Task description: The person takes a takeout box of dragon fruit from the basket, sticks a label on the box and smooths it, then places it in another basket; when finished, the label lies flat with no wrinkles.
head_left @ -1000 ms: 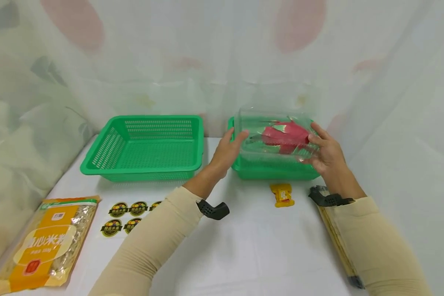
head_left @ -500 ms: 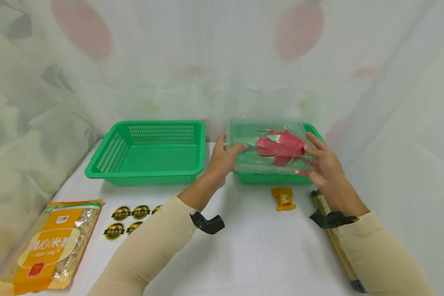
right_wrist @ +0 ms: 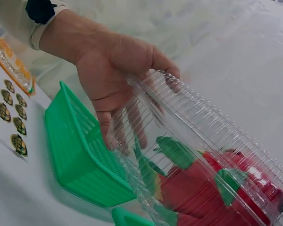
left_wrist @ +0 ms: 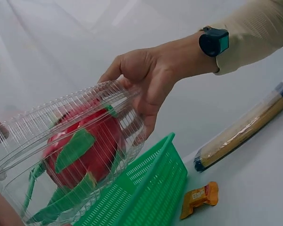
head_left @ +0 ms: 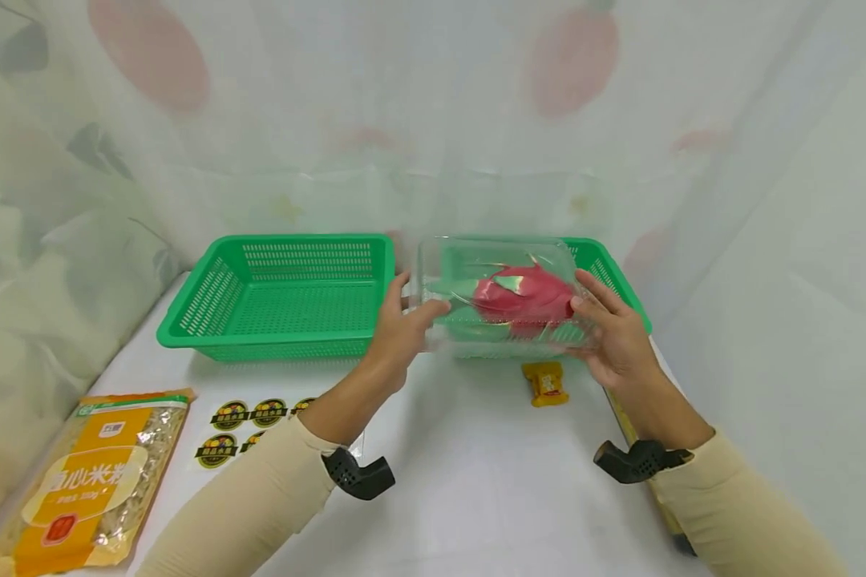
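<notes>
A clear plastic clamshell box [head_left: 455, 332] with a red dragon fruit [head_left: 530, 295] inside is held up between both hands, its lid down over the fruit. My left hand [head_left: 397, 332] grips the box's left end, thumb on top and fingers around the side. At the opposite end my right hand [head_left: 617, 340] holds it the same way, thumb near the upper edge. In the right wrist view, the left fingers show through the clear wall of the box [right_wrist: 193, 113]. Beneath it, the right green basket [head_left: 606, 264] is partly covered from view.
Another green basket [head_left: 274, 340] stands to the left. A sheet of round fruit stickers [head_left: 229, 415] and a bag of rice noodles [head_left: 79, 489] lie at the left front. A small yellow packet [head_left: 546, 383] lies before the right basket; a long stick-filled pack [left_wrist: 243, 127] lies under the right arm.
Both hands have carried the clamshell box leftward and a little lower, from over the right basket toward the gap between the baskets. Their hold on its two ends stays the same.
</notes>
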{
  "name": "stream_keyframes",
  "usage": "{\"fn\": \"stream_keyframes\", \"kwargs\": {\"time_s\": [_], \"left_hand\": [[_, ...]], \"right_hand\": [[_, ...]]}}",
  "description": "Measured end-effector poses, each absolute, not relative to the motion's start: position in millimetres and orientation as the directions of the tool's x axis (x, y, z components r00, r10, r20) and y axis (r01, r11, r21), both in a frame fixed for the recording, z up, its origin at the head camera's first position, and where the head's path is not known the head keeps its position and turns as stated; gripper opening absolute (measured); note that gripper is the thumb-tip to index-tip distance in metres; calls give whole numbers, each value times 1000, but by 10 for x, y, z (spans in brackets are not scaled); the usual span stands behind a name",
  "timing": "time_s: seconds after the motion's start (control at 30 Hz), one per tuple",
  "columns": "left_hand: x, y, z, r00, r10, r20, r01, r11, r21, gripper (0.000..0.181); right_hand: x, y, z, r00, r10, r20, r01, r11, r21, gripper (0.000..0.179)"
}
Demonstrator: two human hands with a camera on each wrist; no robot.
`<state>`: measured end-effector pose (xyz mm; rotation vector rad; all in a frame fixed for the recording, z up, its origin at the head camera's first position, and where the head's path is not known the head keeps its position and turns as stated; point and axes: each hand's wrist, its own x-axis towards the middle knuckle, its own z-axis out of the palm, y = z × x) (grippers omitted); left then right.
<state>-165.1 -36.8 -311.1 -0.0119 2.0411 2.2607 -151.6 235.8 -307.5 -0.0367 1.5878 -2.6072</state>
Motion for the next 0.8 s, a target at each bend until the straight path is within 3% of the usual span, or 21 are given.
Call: {"fn": "stream_keyframes", "kwargs": {"time_s": [0.8], "left_hand": [[-1031, -715, -3302, -997, 59, -57, -65, -151, 986, 76]], "right_hand": [[-1006, 2071, -3290, -992, -56, 116, -90, -342, -935, 47]]}}
